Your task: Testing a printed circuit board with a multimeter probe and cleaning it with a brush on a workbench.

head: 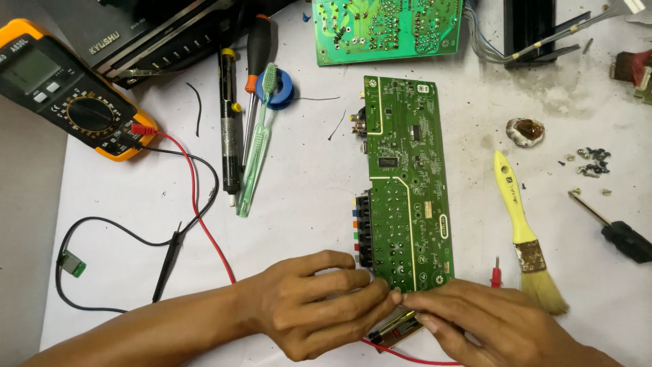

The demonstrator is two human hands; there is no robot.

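Pinching the near end of the green circuit board (407, 183), left hand (319, 302) and right hand (475, 319) fingers grasp it, red probe (495, 276) idle beside them.

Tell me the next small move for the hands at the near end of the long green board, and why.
Probably steady the circuit board with the left hand first. Both it and the right hand crowd the board's near edge over a small dark part on a red lead, hiding the contact spot.

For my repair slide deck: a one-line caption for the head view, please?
Both hands, left and right, meet at the near end of a long green circuit board, between a multimeter and a yellow brush.
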